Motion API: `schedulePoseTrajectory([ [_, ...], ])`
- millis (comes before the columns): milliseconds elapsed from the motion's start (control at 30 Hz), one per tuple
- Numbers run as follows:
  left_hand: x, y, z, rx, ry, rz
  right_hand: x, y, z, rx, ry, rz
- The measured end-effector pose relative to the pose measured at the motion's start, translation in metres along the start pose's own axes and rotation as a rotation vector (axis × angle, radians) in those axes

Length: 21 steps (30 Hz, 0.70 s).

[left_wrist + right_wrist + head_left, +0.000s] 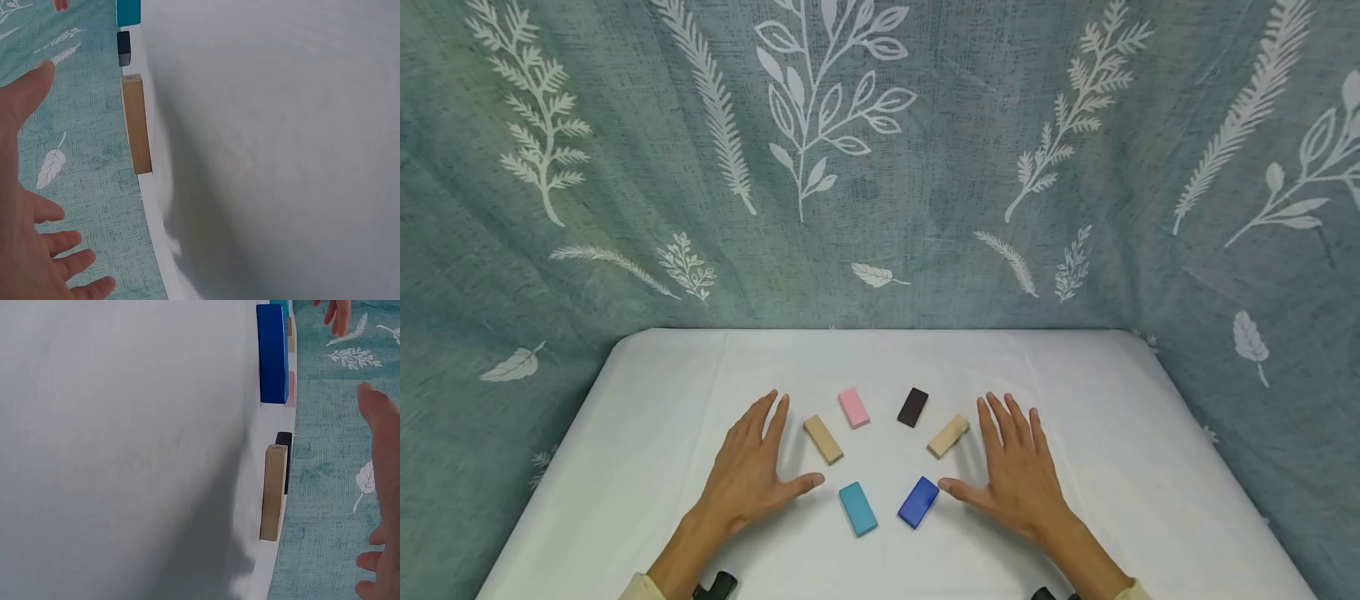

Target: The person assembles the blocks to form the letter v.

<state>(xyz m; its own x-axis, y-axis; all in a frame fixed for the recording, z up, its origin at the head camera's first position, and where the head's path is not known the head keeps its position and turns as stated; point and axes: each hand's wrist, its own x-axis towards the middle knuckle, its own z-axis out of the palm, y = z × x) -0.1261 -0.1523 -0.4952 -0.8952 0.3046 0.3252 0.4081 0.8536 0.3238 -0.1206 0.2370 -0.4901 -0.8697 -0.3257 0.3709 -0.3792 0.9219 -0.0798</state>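
My left hand (752, 471) hovers over the cloth with fingers spread, left of a plain wooden block (823, 440) and a teal block (857, 509). On the other side my right hand (1018, 471) is spread too, its thumb tip right by the corner of a blue block (918, 502). A second wooden block (948, 437) lies just left of the right fingers. Farther back are a pink block (853, 408) and a dark brown block (913, 407). Neither hand holds anything. In the left wrist view the wooden block (136, 125) lies beyond the thumb.
A white cloth (880, 575) covers the table, its back edge meeting a green leaf-patterned curtain (940, 250) that also hangs at both sides. Black wrist gear (717, 586) shows under the left forearm. The blocks form a loose ring between the hands.
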Motion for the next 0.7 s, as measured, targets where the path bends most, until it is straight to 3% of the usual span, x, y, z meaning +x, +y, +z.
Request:
schedulePoseTrajectory([
  [333, -0.001, 0.007, 0.001, 0.000, -0.022, 0.006, -0.005, -0.009, 0.000, 0.029, 0.021, 0.007],
  [700, -0.001, 0.024, 0.003, -0.012, -0.069, 0.057, -0.010, -0.022, 0.003, 0.067, 0.021, -0.004],
])
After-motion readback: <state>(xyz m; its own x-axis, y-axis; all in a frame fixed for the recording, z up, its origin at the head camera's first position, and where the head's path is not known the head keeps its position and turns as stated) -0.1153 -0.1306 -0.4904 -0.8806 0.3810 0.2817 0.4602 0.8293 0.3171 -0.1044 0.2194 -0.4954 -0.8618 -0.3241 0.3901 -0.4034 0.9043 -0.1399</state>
